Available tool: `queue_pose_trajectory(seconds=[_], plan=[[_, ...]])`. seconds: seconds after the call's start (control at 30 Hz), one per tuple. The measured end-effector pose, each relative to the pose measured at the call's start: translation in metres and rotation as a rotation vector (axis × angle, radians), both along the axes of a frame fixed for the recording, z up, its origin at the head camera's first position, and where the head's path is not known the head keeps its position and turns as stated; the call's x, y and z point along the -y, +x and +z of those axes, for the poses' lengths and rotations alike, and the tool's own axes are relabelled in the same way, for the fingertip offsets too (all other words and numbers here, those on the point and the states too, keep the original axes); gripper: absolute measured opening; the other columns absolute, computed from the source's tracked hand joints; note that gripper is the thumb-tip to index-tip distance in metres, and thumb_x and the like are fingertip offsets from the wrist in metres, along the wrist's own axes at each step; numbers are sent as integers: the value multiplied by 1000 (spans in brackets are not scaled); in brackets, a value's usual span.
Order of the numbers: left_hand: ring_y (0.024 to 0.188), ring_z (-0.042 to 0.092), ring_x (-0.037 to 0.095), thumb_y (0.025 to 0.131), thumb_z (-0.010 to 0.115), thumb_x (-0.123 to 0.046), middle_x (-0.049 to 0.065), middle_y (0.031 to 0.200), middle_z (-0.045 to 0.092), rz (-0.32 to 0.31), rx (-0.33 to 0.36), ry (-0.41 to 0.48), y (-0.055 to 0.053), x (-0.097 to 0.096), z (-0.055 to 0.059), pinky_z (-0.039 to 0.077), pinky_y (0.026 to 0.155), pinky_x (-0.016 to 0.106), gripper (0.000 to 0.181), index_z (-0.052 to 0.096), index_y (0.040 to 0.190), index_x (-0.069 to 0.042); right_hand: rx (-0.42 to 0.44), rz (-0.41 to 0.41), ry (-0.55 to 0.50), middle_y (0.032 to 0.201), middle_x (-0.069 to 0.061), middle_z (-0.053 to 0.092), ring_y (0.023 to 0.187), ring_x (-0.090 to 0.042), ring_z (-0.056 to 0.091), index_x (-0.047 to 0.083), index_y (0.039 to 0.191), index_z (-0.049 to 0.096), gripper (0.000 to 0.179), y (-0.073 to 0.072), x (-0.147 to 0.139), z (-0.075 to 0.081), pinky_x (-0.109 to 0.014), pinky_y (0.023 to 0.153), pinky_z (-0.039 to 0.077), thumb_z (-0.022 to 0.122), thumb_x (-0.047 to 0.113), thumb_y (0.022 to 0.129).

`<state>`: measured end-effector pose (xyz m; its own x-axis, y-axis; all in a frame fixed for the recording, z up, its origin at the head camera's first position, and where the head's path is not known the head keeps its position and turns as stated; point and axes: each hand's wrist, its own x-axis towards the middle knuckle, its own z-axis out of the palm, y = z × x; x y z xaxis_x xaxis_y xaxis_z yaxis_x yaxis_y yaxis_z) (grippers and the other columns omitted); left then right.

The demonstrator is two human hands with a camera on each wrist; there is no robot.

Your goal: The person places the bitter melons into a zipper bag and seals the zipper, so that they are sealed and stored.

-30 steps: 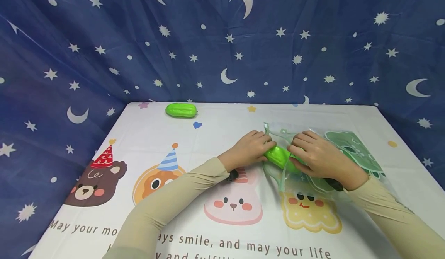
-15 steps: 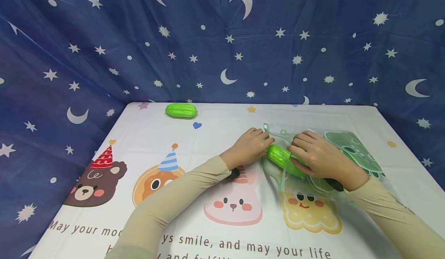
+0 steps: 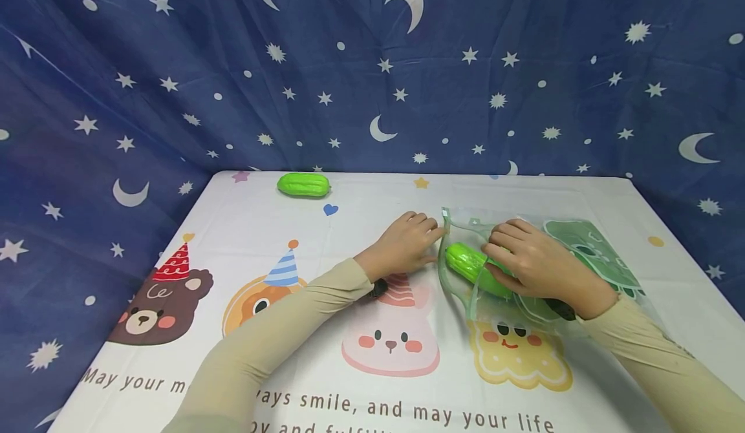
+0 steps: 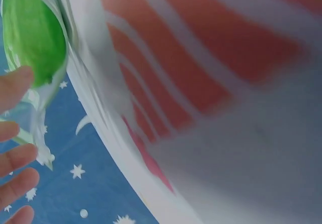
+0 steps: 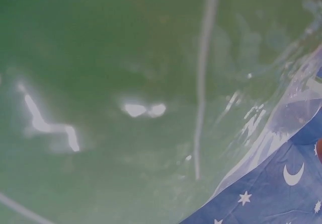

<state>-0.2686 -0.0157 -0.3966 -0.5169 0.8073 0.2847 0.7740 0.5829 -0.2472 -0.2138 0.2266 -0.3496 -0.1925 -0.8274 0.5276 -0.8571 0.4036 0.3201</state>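
A clear plastic bag [image 3: 582,320] with green printing lies on the right of the table, its mouth spread toward the left. Inside the mouth is a bright green toy cucumber [image 3: 464,258], also visible in the left wrist view as a green cucumber [image 4: 35,32] behind the film. My right hand [image 3: 529,258] pinches the upper edge of the bag over the cucumber's far end, which it partly hides. Just left of the bag mouth is my left hand [image 3: 404,244], apart from the cucumber. Its fingers [image 4: 20,156] look loose in the left wrist view.
A second green toy cucumber [image 3: 303,185] lies near the back left edge of the table. The white tablecloth [image 3: 372,220] carries cartoon prints and lettering. A blue star-patterned curtain [image 3: 326,64] rises behind and beside the table.
My left hand has let go of the cucumber's near end and drawn back left. The cucumber sits slightly lower in the bag mouth. My right hand has stayed on the bag.
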Motion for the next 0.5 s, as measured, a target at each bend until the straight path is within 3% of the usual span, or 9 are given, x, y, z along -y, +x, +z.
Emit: queue_pose_trajectory(seconds=[0.5], plan=[[109,56,23,81,67,-39,5,116,59,35,49,17,-10,50,6,42,98,37,57,50,129,-12,-7,33,-18,75,-6,58,73,-24,55,4,86,61,35,-1,1,-1,-40,71,47,36,27,98]])
